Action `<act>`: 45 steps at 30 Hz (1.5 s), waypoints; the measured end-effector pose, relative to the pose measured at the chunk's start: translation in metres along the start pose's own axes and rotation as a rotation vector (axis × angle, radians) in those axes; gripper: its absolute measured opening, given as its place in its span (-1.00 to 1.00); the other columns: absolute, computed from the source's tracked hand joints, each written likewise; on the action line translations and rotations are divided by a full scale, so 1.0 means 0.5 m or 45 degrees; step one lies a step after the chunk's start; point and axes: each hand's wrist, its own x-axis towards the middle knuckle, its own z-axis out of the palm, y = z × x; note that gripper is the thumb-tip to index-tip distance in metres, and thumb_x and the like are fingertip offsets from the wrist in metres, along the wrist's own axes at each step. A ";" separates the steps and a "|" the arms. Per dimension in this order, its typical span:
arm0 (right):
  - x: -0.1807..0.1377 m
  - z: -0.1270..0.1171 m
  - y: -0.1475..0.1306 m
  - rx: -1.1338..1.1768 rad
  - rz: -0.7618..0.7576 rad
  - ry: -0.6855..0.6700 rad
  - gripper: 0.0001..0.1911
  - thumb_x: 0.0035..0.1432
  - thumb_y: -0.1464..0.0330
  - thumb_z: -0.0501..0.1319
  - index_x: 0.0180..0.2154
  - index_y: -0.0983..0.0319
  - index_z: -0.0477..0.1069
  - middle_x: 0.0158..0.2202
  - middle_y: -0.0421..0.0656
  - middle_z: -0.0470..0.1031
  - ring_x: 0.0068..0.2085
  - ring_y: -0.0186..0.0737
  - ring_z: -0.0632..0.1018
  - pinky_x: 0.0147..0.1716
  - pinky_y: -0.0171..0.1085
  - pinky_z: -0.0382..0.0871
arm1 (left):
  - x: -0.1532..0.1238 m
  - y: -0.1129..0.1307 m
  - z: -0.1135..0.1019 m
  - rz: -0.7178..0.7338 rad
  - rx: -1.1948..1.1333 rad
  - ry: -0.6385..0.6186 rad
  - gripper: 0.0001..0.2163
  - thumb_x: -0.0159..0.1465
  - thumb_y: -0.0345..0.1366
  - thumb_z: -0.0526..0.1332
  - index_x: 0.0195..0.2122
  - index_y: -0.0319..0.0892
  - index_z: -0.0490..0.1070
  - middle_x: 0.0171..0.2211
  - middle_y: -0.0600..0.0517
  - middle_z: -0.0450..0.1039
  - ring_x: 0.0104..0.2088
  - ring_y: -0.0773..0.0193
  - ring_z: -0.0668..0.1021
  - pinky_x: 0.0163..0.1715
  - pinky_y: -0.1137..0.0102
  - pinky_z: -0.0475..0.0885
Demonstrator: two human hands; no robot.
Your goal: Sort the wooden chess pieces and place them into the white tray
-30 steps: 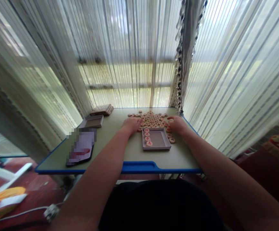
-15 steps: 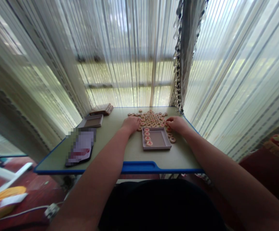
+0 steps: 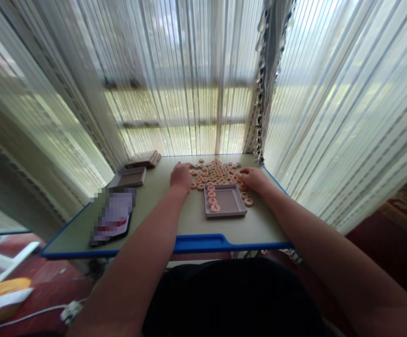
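Several round wooden game pieces (image 3: 217, 172) with red marks lie spread on the far half of a green table (image 3: 189, 220). A shallow grey tray (image 3: 228, 202) sits just in front of them with three pieces lined along its left side. My left hand (image 3: 181, 176) rests at the left edge of the pile, fingers curled down onto the pieces. My right hand (image 3: 255, 179) lies at the pile's right edge, fingers bent over pieces beside the tray's far right corner. What either hand grips is too small to make out.
A second grey tray (image 3: 130, 177) and a folded wooden board (image 3: 143, 159) lie at the table's far left. A dark pouch with a blurred card (image 3: 114, 216) sits near the left front. Sheer curtains (image 3: 203, 79) surround the table. Blue rim (image 3: 199, 243) runs along the front.
My left hand has slid left and farther away along the pile's edge. The right hand has stayed nearly in place. The camera has tilted slightly.
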 end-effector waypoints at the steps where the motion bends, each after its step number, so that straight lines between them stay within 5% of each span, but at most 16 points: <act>1: -0.002 -0.001 0.000 -0.001 0.013 0.002 -0.65 0.04 0.37 0.05 -0.14 0.23 0.47 -0.19 -0.07 0.53 -0.16 -0.14 0.51 -0.19 -0.28 0.34 | -0.001 -0.004 -0.002 -0.047 0.004 0.027 -0.61 0.13 -0.52 0.01 -0.05 -0.17 0.41 -0.08 -0.12 0.43 0.08 0.15 0.34 0.00 0.31 0.30; 7: -0.005 -0.009 -0.022 -0.106 0.013 0.005 -0.63 0.06 0.28 0.05 -0.14 0.26 0.47 -0.19 -0.02 0.53 -0.17 -0.09 0.51 -0.19 -0.26 0.33 | -0.006 -0.005 -0.008 -0.060 0.005 -0.028 -0.63 0.15 -0.49 0.01 -0.06 -0.20 0.42 -0.12 -0.16 0.44 0.03 0.11 0.39 -0.04 0.29 0.34; 14: 0.086 -0.016 -0.115 -0.257 -0.360 -0.264 -0.69 -0.01 0.33 0.12 -0.21 0.18 0.53 -0.23 -0.12 0.56 -0.22 -0.15 0.52 -0.24 -0.32 0.33 | 0.015 0.001 0.006 0.067 -0.047 -0.041 -0.68 0.21 -0.40 -0.03 -0.10 -0.16 0.44 -0.13 -0.09 0.46 -0.01 0.19 0.42 0.00 0.31 0.31; 24: 0.200 0.069 -0.174 -0.230 -0.512 -0.227 -0.60 0.02 0.17 0.16 -0.12 0.18 0.49 -0.15 -0.09 0.53 -0.10 -0.10 0.46 -0.08 -0.25 0.25 | 0.027 0.009 0.014 0.308 -0.101 -0.074 -0.69 0.19 -0.38 0.00 -0.16 -0.14 0.48 -0.17 -0.02 0.49 -0.04 0.25 0.44 0.02 0.37 0.29; 34: 0.238 0.082 -0.212 -0.386 -0.498 -0.372 -0.73 -0.03 0.17 0.21 -0.36 0.19 0.57 -0.52 -0.17 0.54 -0.28 -0.11 0.53 -0.13 -0.18 0.23 | 0.030 0.021 0.000 0.314 -0.060 0.003 -0.72 0.24 -0.33 -0.01 -0.22 -0.15 0.50 -0.24 -0.06 0.51 -0.04 0.22 0.45 0.00 0.31 0.30; 41: 0.224 0.078 -0.207 -0.015 -0.391 -0.327 -0.74 -0.07 0.23 0.25 -0.35 0.27 0.53 -0.53 -0.15 0.52 -0.47 -0.24 0.49 -0.47 -0.31 0.29 | 0.033 0.020 0.001 0.325 -0.055 0.032 -0.73 0.23 -0.34 0.00 -0.20 -0.18 0.49 -0.25 -0.09 0.49 -0.09 0.23 0.45 -0.03 0.30 0.32; 45: 0.219 0.031 -0.197 0.325 -0.330 -0.387 -0.64 -0.07 0.22 0.25 -0.21 0.26 0.50 -0.49 -0.13 0.53 -0.56 -0.33 0.43 -0.58 -0.33 0.27 | 0.033 0.019 0.002 0.339 -0.041 0.034 -0.73 0.22 -0.35 0.01 -0.23 -0.18 0.50 -0.28 -0.08 0.49 -0.15 0.23 0.46 -0.06 0.30 0.33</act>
